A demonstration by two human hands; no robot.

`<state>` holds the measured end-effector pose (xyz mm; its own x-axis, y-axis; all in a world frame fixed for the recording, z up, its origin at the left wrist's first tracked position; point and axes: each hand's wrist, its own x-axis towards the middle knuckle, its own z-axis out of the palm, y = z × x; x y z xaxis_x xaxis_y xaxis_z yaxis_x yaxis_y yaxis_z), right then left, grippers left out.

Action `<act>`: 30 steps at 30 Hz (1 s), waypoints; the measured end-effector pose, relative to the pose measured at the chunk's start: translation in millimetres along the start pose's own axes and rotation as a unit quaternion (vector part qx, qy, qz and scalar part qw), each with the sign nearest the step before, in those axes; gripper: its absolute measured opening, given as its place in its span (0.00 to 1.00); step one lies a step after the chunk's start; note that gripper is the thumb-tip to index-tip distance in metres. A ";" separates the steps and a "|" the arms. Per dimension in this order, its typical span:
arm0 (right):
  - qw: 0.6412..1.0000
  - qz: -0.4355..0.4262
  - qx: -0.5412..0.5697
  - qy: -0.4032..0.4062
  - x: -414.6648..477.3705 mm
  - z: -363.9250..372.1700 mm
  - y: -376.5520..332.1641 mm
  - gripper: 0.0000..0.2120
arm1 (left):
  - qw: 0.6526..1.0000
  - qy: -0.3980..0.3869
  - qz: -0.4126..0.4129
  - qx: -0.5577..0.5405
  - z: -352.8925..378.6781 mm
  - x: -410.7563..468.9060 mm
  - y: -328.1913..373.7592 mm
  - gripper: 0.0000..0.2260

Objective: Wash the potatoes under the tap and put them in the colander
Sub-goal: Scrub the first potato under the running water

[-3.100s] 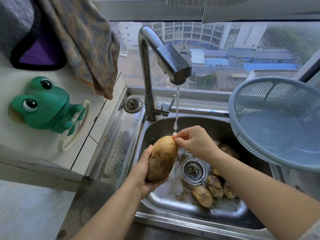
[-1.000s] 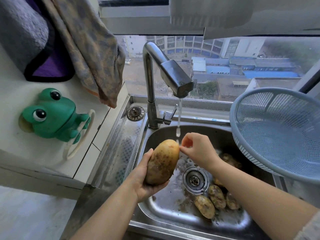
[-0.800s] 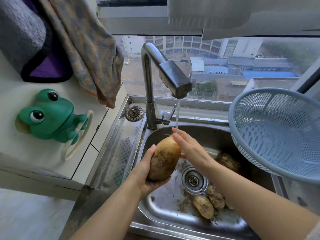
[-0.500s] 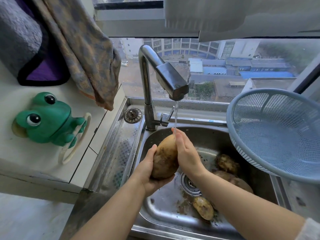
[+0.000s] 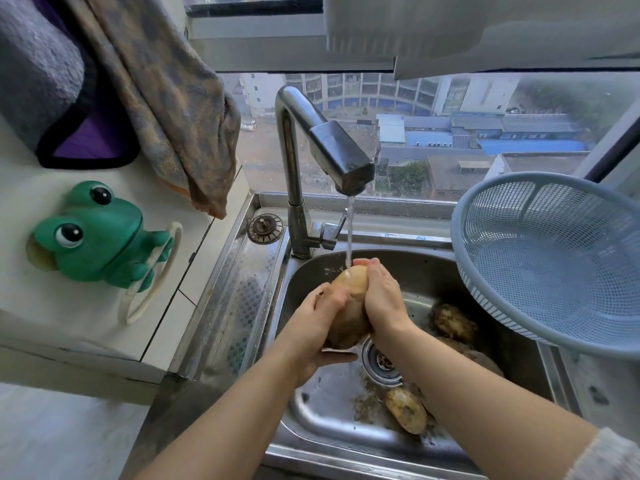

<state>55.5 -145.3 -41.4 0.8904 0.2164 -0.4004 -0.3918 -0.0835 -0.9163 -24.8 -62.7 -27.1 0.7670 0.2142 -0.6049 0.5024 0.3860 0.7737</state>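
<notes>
A large brown potato [image 5: 349, 289] stands on end under the running tap [image 5: 341, 161], with water hitting its top. My left hand [image 5: 318, 327] cups it from below and the left, thumb across its front. My right hand [image 5: 379, 296] wraps its right side, fingers curled over the top. Several dirty potatoes lie on the sink floor, one [image 5: 406, 410] near the front and another [image 5: 452, 322] at the right. The blue colander [image 5: 554, 258] sits tilted at the sink's right edge, with nothing in it.
The steel sink [image 5: 332, 427] has a drain [image 5: 381, 360] just behind my right wrist and mud on its floor. A green frog holder [image 5: 93, 233] hangs on the left wall beside hanging towels [image 5: 166, 98]. A window runs behind the tap.
My right hand went from picking at the potato's tip to wrapping around its right side. The potato rose closer under the stream, and my left thumb slid across its front.
</notes>
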 end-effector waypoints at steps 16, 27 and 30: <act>0.987 -0.071 -0.135 -0.041 -8.6 -13.0 28.3 0.27 | 0.984 0.003 -0.179 -0.023 -5.9 36.0 -3.7 0.15; 0.987 0.148 -0.058 -0.025 14.0 -5.1 17.6 0.20 | 0.992 0.063 0.068 0.082 1.5 30.1 -17.0 0.27; 0.989 0.028 -0.132 -0.058 2.1 -3.8 27.0 0.23 | 0.994 0.086 -0.038 -0.056 -3.0 34.5 -16.0 0.21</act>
<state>47.6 -150.8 -67.1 0.8307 0.3126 -0.4607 -0.3519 -0.3463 -0.8696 -7.6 -58.8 -60.9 0.6439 0.3282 -0.6911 0.5006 0.5024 0.7050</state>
